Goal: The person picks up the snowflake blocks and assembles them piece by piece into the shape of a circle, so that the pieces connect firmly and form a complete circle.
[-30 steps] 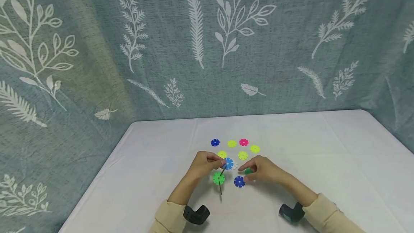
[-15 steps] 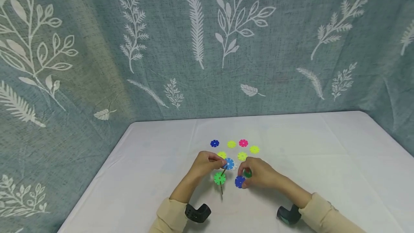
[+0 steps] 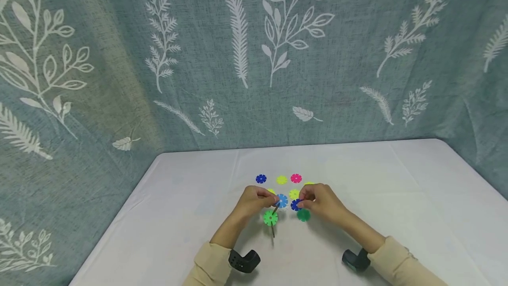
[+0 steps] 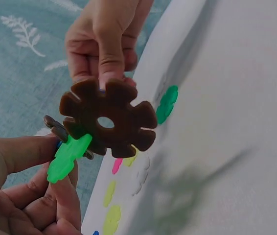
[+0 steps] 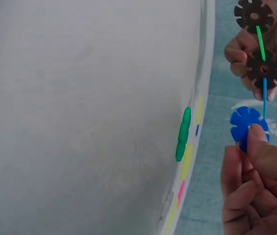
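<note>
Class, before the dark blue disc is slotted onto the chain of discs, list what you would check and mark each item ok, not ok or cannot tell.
1. The right hand pinches the dark blue disc firmly: ok.
2. The left hand holds the chain of joined discs off the white table: ok.
3. The dark blue disc is close to the light blue disc at the chain's end: ok.
4. The slots of the two discs line up: cannot tell.
5. The dark green disc lies on the table, apart from both hands: ok.
6. Spare discs are within reach, such as the pink disc: ok.
</note>
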Motion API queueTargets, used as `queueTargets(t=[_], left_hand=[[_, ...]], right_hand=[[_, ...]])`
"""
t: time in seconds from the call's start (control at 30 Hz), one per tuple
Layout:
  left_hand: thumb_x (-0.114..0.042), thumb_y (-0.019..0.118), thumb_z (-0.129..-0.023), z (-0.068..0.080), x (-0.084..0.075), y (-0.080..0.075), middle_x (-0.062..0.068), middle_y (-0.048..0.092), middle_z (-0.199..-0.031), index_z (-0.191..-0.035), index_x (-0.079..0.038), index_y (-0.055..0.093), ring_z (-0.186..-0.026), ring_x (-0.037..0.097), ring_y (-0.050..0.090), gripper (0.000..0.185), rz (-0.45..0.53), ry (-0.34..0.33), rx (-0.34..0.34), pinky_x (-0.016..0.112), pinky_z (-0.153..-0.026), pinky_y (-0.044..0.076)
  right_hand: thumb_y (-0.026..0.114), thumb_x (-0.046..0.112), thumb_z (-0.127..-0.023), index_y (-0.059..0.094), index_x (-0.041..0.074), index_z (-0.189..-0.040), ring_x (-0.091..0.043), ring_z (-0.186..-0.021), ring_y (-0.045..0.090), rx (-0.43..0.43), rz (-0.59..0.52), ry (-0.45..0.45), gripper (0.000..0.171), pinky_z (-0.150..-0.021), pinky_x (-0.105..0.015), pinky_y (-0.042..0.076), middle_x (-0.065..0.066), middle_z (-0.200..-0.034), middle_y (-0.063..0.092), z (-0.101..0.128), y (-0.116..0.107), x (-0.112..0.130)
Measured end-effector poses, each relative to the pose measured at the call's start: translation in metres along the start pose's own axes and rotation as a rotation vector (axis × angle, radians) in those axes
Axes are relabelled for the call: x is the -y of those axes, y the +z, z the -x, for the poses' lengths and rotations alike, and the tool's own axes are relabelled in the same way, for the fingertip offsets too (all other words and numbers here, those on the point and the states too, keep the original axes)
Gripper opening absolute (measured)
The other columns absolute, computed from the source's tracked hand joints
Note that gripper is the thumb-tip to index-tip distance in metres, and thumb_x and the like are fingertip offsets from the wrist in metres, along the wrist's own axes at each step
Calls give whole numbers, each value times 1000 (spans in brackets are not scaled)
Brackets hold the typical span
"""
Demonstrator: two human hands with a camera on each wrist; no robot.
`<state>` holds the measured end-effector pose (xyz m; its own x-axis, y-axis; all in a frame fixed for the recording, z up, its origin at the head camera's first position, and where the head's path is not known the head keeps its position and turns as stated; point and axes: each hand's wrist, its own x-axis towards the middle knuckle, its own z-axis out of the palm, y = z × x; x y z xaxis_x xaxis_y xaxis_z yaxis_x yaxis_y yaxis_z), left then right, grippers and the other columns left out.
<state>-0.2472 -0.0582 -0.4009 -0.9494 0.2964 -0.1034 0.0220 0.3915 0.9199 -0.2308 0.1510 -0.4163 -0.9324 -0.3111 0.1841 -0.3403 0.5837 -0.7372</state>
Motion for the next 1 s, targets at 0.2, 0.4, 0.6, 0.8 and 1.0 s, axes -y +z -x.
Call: queueTargets(t=[0.2, 0.4, 0.6, 0.8, 1.0], left_hand=[[-16, 66, -83, 0, -5, 3, 14, 70, -82, -87, 5, 68, -73, 11, 57, 21, -13, -4, 10, 30, -73, 49], [-14, 66, -83, -1, -6, 8, 13, 70, -80, -85, 6, 69, -69, 9, 59, 20, -8, -12, 1, 27, -70, 49], [-10, 66, -82, 1, -7, 18, 12, 70, -82, -83, 7, 68, -73, 12, 58, 17, 51, -70, -84, 27, -71, 48], [-5, 64, -82, 5, -9, 27, 10, 69, -86, -81, 6, 68, -76, 13, 61, 12, 110, -115, -150, 30, -74, 49], [-9, 70, -78, 10, -6, 25, 12, 70, -79, -78, 6, 69, -67, 11, 61, 15, 42, 8, -164, 27, -66, 49]], right_hand=[[70, 4, -77, 61, 10, -76, -7, -68, 54, -89, 47, -71, 11, -62, -18, 47, 4, -72, 63, -1, 1, 4], [73, 5, -74, 63, 11, -76, -4, -68, 54, -156, 143, -202, 12, -65, -18, 49, 5, -73, 64, 0, 3, 6], [73, -3, -71, 64, 6, -73, -5, -64, 53, -232, 209, -329, 13, -62, -18, 49, 1, -71, 64, 0, 5, 8], [73, -9, -69, 62, 5, -72, -8, -66, 55, -307, 279, -398, 18, -62, -19, 49, -1, -71, 63, 1, 8, 12], [75, -5, -68, 63, 7, -73, -7, -67, 56, -308, 332, -457, 18, -62, -19, 49, 2, -71, 62, 1, 5, 12]])
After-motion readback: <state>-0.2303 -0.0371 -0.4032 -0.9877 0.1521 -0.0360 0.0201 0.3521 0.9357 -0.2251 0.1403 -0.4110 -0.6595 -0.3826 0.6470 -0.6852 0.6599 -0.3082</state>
